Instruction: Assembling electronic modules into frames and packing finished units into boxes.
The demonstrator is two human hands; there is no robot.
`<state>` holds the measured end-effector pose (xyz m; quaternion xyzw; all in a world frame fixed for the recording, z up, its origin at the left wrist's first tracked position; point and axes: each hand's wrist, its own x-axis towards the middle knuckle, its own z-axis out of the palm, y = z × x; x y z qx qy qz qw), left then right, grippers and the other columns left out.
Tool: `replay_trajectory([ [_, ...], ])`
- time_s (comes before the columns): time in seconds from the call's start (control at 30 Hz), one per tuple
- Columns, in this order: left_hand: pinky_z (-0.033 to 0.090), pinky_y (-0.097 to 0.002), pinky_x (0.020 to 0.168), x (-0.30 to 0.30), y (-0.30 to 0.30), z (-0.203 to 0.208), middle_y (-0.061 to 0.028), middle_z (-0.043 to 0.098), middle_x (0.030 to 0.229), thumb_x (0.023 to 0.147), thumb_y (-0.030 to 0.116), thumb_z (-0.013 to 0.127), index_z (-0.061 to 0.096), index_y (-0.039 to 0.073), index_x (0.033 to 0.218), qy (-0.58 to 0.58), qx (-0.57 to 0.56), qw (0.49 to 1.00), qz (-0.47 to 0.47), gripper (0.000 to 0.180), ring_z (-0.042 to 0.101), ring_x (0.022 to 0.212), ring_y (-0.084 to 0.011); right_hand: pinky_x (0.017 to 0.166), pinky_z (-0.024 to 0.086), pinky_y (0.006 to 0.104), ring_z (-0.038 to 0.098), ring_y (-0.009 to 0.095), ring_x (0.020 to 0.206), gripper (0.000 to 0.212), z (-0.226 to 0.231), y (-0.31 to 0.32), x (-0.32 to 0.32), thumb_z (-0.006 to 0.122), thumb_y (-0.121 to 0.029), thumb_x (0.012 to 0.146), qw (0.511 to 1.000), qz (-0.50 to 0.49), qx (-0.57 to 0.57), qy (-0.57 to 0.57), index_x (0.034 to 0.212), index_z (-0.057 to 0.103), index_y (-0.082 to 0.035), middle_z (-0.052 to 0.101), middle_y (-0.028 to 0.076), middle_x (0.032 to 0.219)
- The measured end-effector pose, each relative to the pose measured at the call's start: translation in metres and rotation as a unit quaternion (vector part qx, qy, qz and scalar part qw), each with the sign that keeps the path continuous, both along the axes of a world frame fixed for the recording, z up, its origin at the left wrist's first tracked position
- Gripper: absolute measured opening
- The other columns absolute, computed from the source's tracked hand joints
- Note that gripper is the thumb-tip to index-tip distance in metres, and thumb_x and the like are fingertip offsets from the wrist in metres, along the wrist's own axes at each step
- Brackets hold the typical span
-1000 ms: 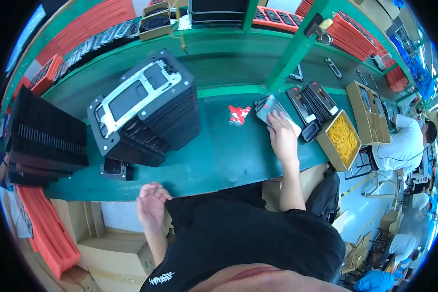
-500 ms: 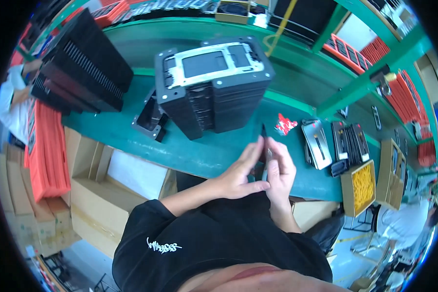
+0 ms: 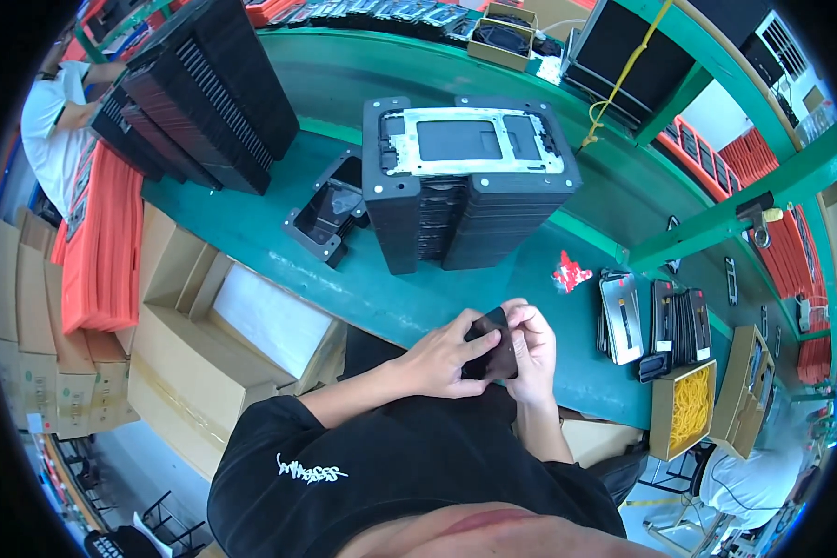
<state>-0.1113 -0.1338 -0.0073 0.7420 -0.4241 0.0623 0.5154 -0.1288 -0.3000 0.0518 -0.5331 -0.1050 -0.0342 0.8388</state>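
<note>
In the head view, both hands are up close to the person's belly, by the near edge of the green table [image 3: 395,298]. Between them is a thin, flat, dark panel [image 3: 501,361], with a shiny face. The left hand [image 3: 428,365] grips it from the left, with one finger lying across the face. The right hand [image 3: 536,358] grips it from the right, with its thumb pressed on the face. Both hands are bent around the panel.

The panel is tipped up, not lying flat. Its long way seems to run from the belly side up and away, with the far end leaning a bit to the right. Fingers cover much of its edges, so I can't be sure of this, and I can't tell which end is its top.

Past the hands, a bit to the left, stands a big black stack [image 3: 516,223]. A silver frame [image 3: 535,164] lies on top of it, with its long way going left to right. Left of that stack, just beside it, is an open black tray [image 3: 341,203]. Farther left of the hands is a tall black stack [image 3: 242,93].

To the right of the hands are a red and white scrap [image 3: 572,273], some silver plates [image 3: 621,321] and a box [image 3: 661,418] of yellow bands [image 3: 688,407].
</note>
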Motion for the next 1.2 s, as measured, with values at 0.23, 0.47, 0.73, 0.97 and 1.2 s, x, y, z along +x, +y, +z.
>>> replay_trajectory([
  [0.23,0.057,-0.0435,0.076,0.013,0.014,0.016,-0.0217,0.045,0.137,0.082,0.013,0.065,0.018,0.016,0.163,0.050,0.028,0.998,-0.008,0.094,0.062,0.106,-0.0359,0.077,0.043,0.0239,0.051,0.011,0.088,0.017,0.004,-0.039,0.016,0.062,-0.019,0.103,0.973,0.188,-0.126,-0.051,0.096,0.058,-0.005,0.053,0.004,0.097],
  [0.47,0.057,-0.0359,0.069,0.031,0.037,0.034,-0.0186,0.044,0.148,0.093,0.018,0.047,0.030,0.003,0.157,0.503,-0.215,0.810,-0.211,0.068,0.064,0.106,-0.0257,0.070,0.045,0.0259,0.055,0.010,0.076,0.010,0.004,-0.070,0.067,0.063,-0.013,0.098,0.930,-0.129,-0.343,0.013,0.092,0.060,-0.005,0.057,0.001,0.082],
  [0.73,0.061,-0.0384,0.068,0.034,0.048,0.059,-0.0243,0.048,0.145,0.099,0.053,0.048,0.033,0.000,0.153,0.523,-0.266,0.776,-0.230,0.077,0.069,0.100,-0.0303,0.062,0.047,0.0221,0.064,0.010,0.067,0.043,0.072,-0.034,0.055,0.069,-0.003,0.089,0.969,0.154,-0.187,-0.053,0.132,0.064,-0.007,0.068,0.007,0.084],
  [0.97,0.052,-0.0291,0.075,0.040,0.064,0.183,-0.0230,0.054,0.142,0.094,0.061,0.045,0.052,-0.007,0.140,0.335,-0.251,0.908,-0.033,0.083,0.066,0.090,-0.0197,0.059,0.050,0.0258,0.070,0.012,0.069,0.032,0.135,-0.020,0.108,0.065,-0.005,0.094,0.834,0.332,-0.308,-0.316,0.126,0.067,-0.001,0.074,0.013,0.095],
  [1.2,0.047,-0.0275,0.089,0.101,0.090,0.254,-0.0144,0.061,0.123,0.092,0.035,0.065,0.048,0.002,0.147,-0.050,0.012,0.983,0.175,0.067,0.062,0.096,-0.0186,0.076,0.051,0.0260,0.069,0.015,0.091,0.031,0.128,-0.036,0.143,0.057,-0.016,0.103,0.927,-0.204,-0.214,-0.232,0.124,0.067,0.005,0.073,0.011,0.102],
])
